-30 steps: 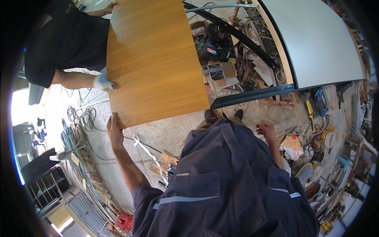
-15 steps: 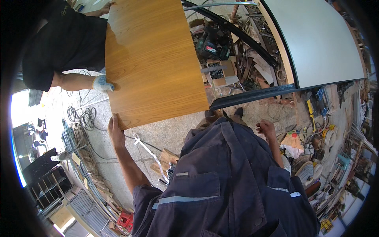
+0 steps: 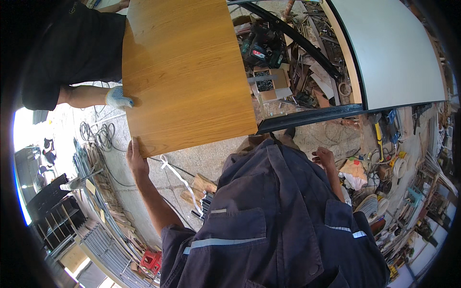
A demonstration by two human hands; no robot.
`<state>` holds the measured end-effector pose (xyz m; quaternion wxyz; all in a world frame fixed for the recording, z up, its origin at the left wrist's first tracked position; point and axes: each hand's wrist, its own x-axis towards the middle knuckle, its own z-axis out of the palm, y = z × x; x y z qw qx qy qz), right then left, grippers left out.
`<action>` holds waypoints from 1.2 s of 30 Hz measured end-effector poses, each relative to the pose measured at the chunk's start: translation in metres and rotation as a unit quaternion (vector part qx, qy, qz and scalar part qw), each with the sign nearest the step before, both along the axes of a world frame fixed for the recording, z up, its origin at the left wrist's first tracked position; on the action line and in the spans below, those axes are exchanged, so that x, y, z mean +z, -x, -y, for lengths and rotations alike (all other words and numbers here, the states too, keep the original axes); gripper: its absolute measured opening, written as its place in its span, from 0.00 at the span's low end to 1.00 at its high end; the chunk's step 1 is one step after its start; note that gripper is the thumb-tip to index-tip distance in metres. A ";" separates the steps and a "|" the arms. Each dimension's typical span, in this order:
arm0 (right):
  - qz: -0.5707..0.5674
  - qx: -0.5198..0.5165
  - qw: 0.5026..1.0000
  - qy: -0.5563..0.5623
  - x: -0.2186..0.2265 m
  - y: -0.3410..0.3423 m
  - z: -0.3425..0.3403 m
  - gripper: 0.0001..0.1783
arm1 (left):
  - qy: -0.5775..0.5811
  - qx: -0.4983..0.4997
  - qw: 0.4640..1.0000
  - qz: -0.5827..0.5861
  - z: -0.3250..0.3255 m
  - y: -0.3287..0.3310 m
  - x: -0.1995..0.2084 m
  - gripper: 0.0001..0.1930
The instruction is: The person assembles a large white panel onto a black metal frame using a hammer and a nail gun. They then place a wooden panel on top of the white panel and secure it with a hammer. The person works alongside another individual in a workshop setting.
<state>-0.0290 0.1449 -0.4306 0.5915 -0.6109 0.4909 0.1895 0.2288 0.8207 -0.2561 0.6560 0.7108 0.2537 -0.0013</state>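
Note:
My left hand [image 3: 137,159] grips the near left corner of a wood-grain panel [image 3: 187,77], its thumb lying on the top face and the other fingers hidden below. The panel's right edge lies over or against a black metal frame [image 3: 312,118]; which of the two I cannot tell. A co-worker's gloved hand [image 3: 118,98] holds the panel's left edge, and their other hand [image 3: 124,5] is at its far left corner. Beside my body, apart from the frame, my right hand [image 3: 324,157] hangs with its fingers curled in and nothing visible in it.
Inside the frame show a cordless power tool [image 3: 259,50], a box of screws [image 3: 264,84] and scraps. A pale panel [image 3: 389,53] covers the frame's right part. Cables [image 3: 98,137] and a white strap [image 3: 180,177] lie on the floor; a yellow-handled tool [image 3: 379,139] is at right.
The panel's left edge has shifted slightly left, along with my left hand and the co-worker's gloved hand. My right hand has stayed nearly in place.

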 end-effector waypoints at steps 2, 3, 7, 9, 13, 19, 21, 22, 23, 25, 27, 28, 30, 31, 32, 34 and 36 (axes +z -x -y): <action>0.011 0.000 1.000 -0.017 -0.003 -0.002 0.003 0.20 | -0.019 -0.010 1.000 0.009 -0.007 0.006 -0.005 0.26; 0.016 0.000 1.000 -0.026 -0.004 -0.003 0.004 0.20 | -0.040 -0.023 0.999 0.026 -0.026 0.016 -0.026 0.25; 0.008 -0.014 1.000 -0.022 0.001 -0.004 0.003 0.21 | -0.398 -0.199 0.895 0.027 0.008 0.028 -0.014 0.29; 0.002 -0.028 0.999 -0.034 -0.003 0.000 0.008 0.23 | -0.185 -0.165 0.966 -0.067 0.028 0.017 0.005 0.35; -0.006 -0.022 0.999 -0.038 -0.007 0.005 0.012 0.25 | -0.082 -0.101 0.990 -0.054 0.052 0.003 0.015 0.32; 0.061 -0.059 0.996 -0.031 0.016 -0.013 0.011 0.23 | -0.063 -0.082 0.993 -0.063 0.067 -0.017 0.007 0.35; 0.100 -0.092 0.990 -0.022 0.028 -0.025 0.015 0.21 | -0.115 -0.080 0.988 -0.064 0.059 -0.021 0.001 0.38; 0.117 -0.107 0.987 -0.019 0.036 -0.031 0.019 0.20 | -0.140 -0.099 0.983 -0.065 0.055 -0.022 0.001 0.38; 0.132 -0.136 0.982 -0.009 0.049 -0.045 0.022 0.19 | -0.165 -0.113 0.978 -0.066 0.055 -0.022 0.002 0.39; 0.193 -0.201 0.960 -0.012 0.064 -0.062 0.039 0.22 | -0.162 -0.099 0.979 -0.068 0.066 -0.022 0.007 0.39; 0.254 -0.256 0.933 -0.018 0.077 -0.077 0.058 0.25 | -0.182 -0.082 0.977 -0.070 0.070 -0.022 0.007 0.38; 0.285 -0.277 0.917 -0.023 0.085 -0.085 0.072 0.27 | -0.134 -0.094 0.985 -0.054 0.069 -0.023 0.006 0.35; 0.331 -0.318 0.888 -0.035 0.098 -0.098 0.095 0.29 | -0.039 -0.110 0.993 -0.022 0.065 -0.025 0.008 0.31; 0.348 -0.338 0.873 -0.043 0.104 -0.107 0.104 0.29 | -0.030 -0.113 0.993 -0.028 0.060 -0.027 0.003 0.30; 0.364 -0.358 0.858 -0.055 0.105 -0.113 0.110 0.30 | -0.025 -0.115 0.992 -0.034 0.051 -0.030 -0.003 0.29; 0.349 -0.367 0.860 -0.067 0.098 -0.118 0.113 0.30 | 0.007 -0.100 0.994 -0.046 0.040 -0.039 -0.013 0.29; 0.330 -0.385 0.858 -0.079 0.083 -0.122 0.106 0.30 | 0.042 -0.090 0.993 -0.059 0.034 -0.053 -0.018 0.30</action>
